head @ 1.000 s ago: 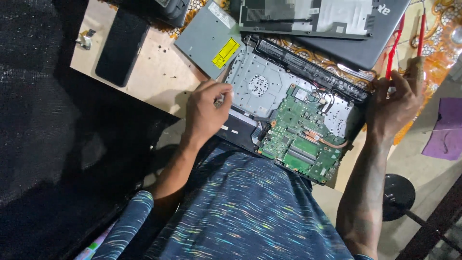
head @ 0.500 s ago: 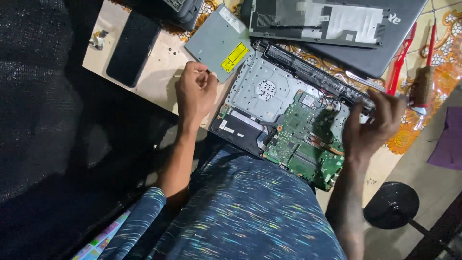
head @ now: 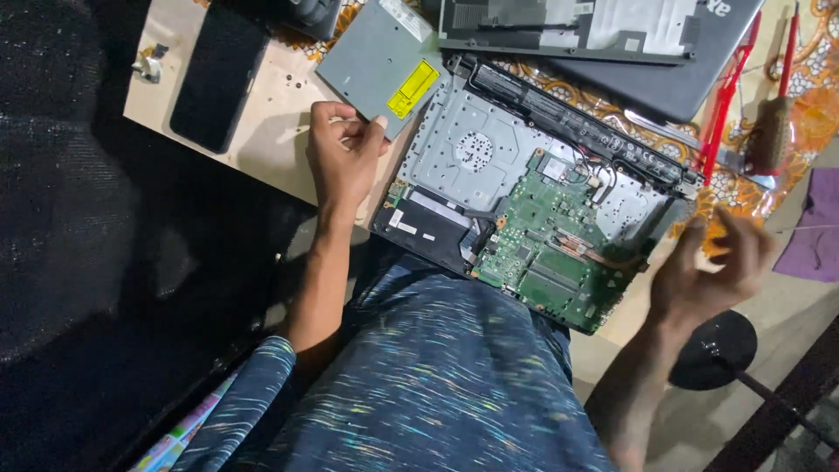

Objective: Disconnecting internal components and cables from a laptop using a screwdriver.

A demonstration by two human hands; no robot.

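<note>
An opened laptop base (head: 489, 149) lies on my lap and the table edge, its green circuit board (head: 546, 245) and silver metal plate exposed. My left hand (head: 343, 162) rests on the table beside the base, fingers curled at the corner of a grey optical drive (head: 380, 61) with a yellow label. My right hand (head: 712, 271) hovers off the base's right end, blurred, fingers spread, holding nothing.
A black phone (head: 217, 77) lies on the wooden board at left, small screws (head: 149, 63) near it. A grey laptop lid (head: 629, 44) sits at the back. Red tweezers (head: 725, 96) and a brush (head: 773, 122) lie at right. A black stool base (head: 712, 350) stands below.
My left hand slid from the laptop base to the optical drive's corner. My right hand let go of the base's right end and drew away, open.
</note>
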